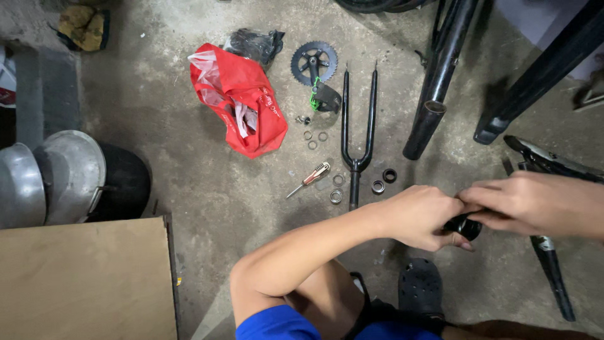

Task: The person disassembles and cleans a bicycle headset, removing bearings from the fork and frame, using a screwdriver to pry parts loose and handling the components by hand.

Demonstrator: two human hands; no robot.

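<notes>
My left hand [420,217] and right hand [531,204] grip the small black cylindrical part [465,225]; a slip could drop it onto the concrete floor [207,195].

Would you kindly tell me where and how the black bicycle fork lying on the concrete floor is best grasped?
Grip the black bicycle fork at its crown, coming from above: both thin blades join there into one short stem, and it lies flat with bare concrete floor on either side.

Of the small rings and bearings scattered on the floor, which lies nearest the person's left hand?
The black ring right of the fork, just above the left hand.
</notes>
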